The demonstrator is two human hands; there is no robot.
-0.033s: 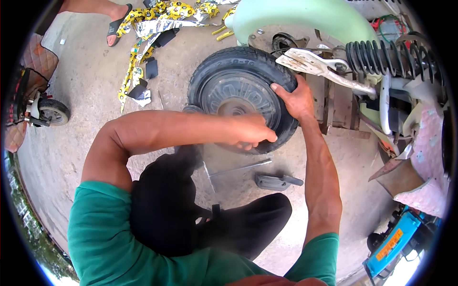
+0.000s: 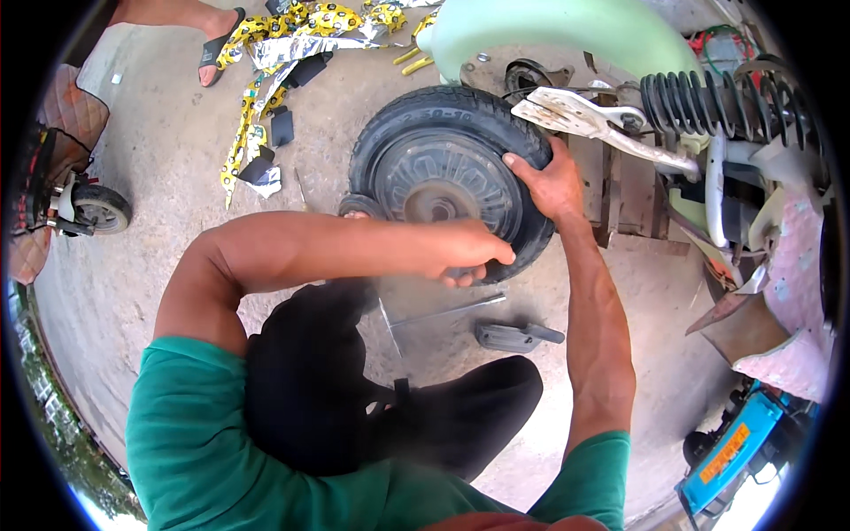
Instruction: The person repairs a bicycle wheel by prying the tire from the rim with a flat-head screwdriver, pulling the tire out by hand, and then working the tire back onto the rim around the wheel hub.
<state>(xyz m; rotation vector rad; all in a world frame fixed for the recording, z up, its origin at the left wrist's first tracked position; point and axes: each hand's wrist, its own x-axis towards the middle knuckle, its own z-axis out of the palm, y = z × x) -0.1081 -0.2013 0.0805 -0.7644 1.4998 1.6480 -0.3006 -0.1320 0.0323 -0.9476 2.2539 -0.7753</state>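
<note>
A small black scooter wheel with a grey hub stands on the concrete, just under a pale green fender. My left hand reaches across and grips the tyre's lower edge. My right hand is clamped on the tyre's right side, below a pale metal swing-arm bracket. A black coil spring runs beside the bracket. My knees in black trousers are folded beneath my arms.
A thin metal rod and a dark grey tool lie on the ground below the wheel. Yellow patterned wrapping is strewn at the back left near another person's sandalled foot. A blue box sits lower right.
</note>
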